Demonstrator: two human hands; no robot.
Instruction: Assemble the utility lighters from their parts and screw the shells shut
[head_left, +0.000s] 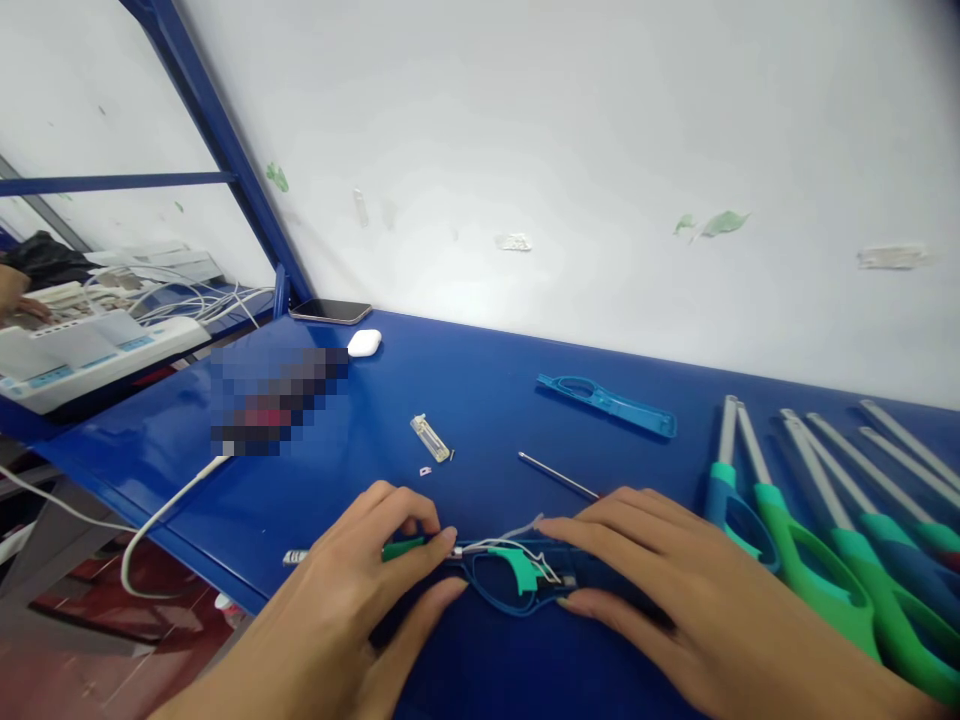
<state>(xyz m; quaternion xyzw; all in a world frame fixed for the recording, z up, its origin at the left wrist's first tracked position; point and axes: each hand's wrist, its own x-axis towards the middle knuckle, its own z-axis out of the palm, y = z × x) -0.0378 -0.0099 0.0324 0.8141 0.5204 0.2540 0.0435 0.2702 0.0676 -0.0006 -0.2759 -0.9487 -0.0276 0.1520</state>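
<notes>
An open blue lighter shell half with a green trigger and thin white wires lies on the blue table near its front edge. My left hand pinches the shell's left end, where a green piece and a metal tube stick out. My right hand lies over the shell's right part, fingers curled and pressing it down. A second blue shell half rests farther back. A thin metal rod lies just beyond my right hand. A small clear-and-metal part sits behind my left hand.
Several finished long-nosed lighters with green and blue handles lie at the right. A phone and a white earbud case sit by the wall. A white cable hangs off the left edge. Another bench with white boxes is at far left.
</notes>
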